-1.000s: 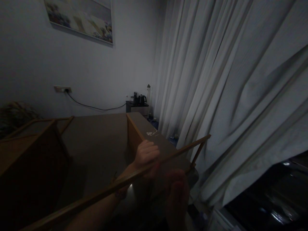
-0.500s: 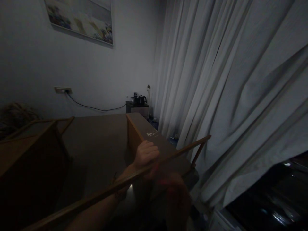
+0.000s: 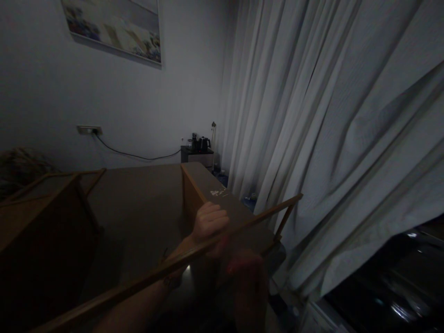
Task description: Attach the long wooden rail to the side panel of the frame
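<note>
My left hand (image 3: pixel 209 222) is closed in a fist round a thin wooden rail (image 3: pixel 263 213) of an overturned wooden furniture piece (image 3: pixel 138 203). The rail runs slantwise from the lower left up to a corner post at the right. My left forearm reaches in from the bottom left under the rail. Just below and right of the left hand, my right hand (image 3: pixel 248 286) is in deep shadow close to the furniture's side panel (image 3: pixel 222 196); its fingers are too dark and blurred to read.
Long pale curtains (image 3: pixel 329 138) hang close on the right. On the back wall are a picture (image 3: pixel 114 27) and a socket with a cable (image 3: pixel 89 130). A small cabinet with a kettle (image 3: pixel 199 150) stands in the corner. A dark glossy surface (image 3: pixel 398 286) is at the lower right.
My right hand has shifted slightly lower and left in the shadow. My left hand keeps its grip on the rail; the furniture has hardly moved.
</note>
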`<state>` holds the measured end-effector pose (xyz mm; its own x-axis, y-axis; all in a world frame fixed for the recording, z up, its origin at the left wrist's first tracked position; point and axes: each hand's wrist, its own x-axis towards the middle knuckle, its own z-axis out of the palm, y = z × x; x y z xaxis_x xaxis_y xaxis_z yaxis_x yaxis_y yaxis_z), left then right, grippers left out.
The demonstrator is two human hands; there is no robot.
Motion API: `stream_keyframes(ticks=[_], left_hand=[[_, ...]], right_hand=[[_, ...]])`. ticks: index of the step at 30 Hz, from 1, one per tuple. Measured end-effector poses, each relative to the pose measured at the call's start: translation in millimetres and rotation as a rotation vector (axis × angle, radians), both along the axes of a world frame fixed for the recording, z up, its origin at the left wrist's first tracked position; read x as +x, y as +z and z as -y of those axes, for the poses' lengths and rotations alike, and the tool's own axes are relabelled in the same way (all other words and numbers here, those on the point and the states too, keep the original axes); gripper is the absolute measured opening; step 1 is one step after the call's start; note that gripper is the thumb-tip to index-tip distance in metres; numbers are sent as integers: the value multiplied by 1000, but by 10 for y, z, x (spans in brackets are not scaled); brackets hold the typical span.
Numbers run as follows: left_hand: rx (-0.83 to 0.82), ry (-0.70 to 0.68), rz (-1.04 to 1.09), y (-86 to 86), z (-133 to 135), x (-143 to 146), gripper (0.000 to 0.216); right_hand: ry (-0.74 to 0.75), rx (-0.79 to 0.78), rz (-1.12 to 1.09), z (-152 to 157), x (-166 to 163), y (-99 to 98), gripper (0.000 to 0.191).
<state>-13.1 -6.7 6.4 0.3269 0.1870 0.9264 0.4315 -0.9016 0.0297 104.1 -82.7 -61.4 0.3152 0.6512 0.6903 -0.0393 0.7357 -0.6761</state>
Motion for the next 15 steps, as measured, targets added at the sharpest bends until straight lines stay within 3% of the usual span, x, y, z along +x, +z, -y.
stream_keyframes(ticks=[6,9,15], left_hand=[[-5,-1,60,74,-13,52,45],[15,-23,61,108,-110,89,55],[46,-51,41,101,-200,105,56]], right_hand=[[117,-127,-244,-67,-91,219,44],[137,-152,-251,-37,-121,300,47],[-200,-45,117,18,-56,170,37]])
